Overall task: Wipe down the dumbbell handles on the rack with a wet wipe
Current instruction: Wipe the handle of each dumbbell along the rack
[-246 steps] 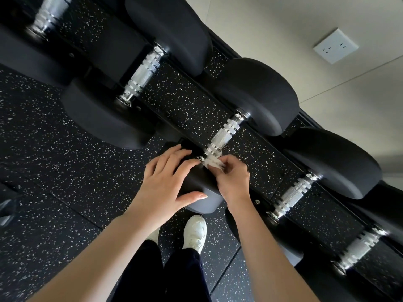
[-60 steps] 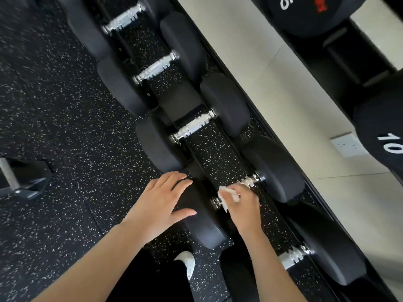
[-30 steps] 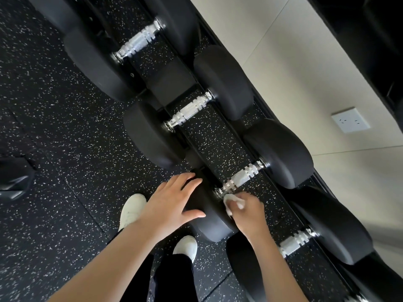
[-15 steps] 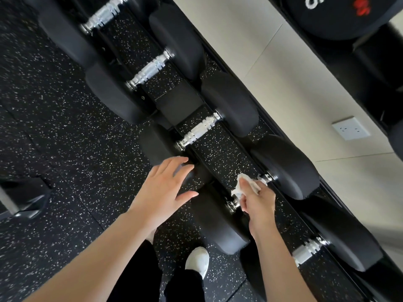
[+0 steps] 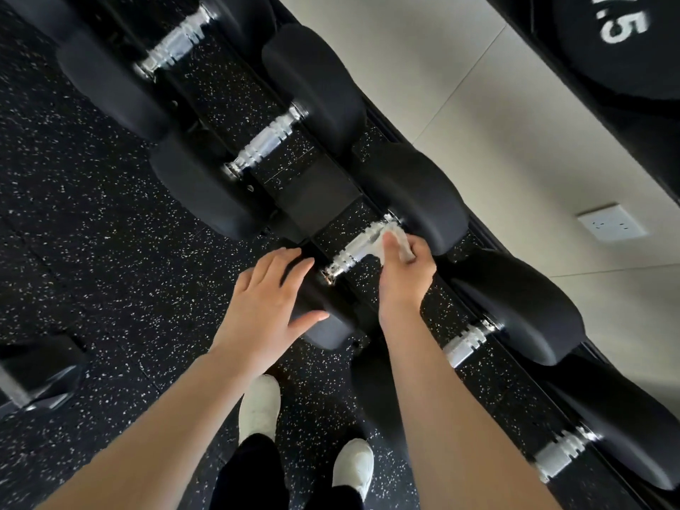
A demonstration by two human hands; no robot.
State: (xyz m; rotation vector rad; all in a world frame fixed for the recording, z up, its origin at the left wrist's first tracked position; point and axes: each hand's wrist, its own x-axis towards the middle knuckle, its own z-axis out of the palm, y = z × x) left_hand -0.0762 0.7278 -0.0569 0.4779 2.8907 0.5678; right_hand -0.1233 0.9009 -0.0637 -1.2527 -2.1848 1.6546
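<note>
A row of black dumbbells lies on a low rack (image 5: 309,193), their chrome handles running diagonally. My right hand (image 5: 406,274) pinches a crumpled white wet wipe (image 5: 395,239) against the far end of one chrome handle (image 5: 355,250), close to that dumbbell's far black head (image 5: 412,196). My left hand (image 5: 268,307) rests with fingers spread on the same dumbbell's near head (image 5: 323,314). More chrome handles show up the row (image 5: 263,145) and down the row (image 5: 469,342).
Speckled black rubber flooring (image 5: 92,233) spreads to the left. A beige wall with a white socket (image 5: 611,224) runs behind the rack. A black weight plate (image 5: 622,42) hangs at top right. My white shoes (image 5: 259,408) stand just before the rack.
Both hands have shifted one dumbbell up the row. My left hand has settled on its near head, and my right hand has brought the wipe onto its handle.
</note>
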